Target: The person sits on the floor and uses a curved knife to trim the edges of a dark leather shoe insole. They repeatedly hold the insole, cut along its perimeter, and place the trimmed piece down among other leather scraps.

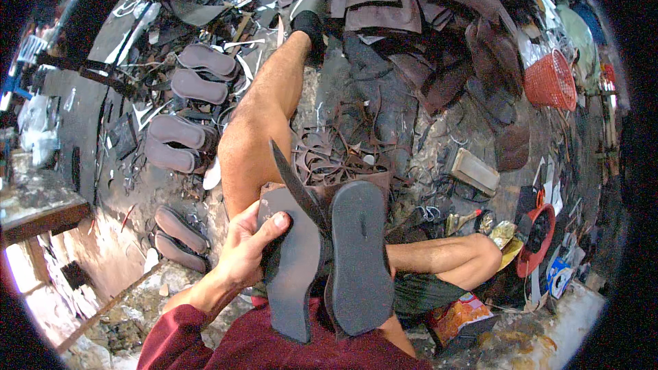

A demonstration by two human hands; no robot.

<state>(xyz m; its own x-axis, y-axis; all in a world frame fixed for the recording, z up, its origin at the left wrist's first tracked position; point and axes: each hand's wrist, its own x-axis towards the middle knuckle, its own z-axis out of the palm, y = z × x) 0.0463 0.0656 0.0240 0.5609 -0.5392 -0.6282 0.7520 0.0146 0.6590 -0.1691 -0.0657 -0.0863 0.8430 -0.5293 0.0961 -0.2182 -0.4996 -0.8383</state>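
My left hand (248, 245) is closed on a grey sheet of sole material (293, 281), thumb on its face and fingers behind. The sheet's right edge is cut in a wavy line. Right beside it stands a grey sandal sole (358, 260), its underside facing me, with a short dark slit in the middle. A dark pointed strip (299, 188) sticks up between the two; whether it is a blade or an offcut I cannot tell. My right hand is hidden behind the sole; only a bit of forearm shows below.
Paired brown footwear pieces (188, 142) lie on the floor at left. Brown sheets (384, 7) are piled at the far side, and curled scraps (343, 157) lie between my legs. At right are a red basket (550, 82), a pale block (474, 171) and a red round container (537, 240).
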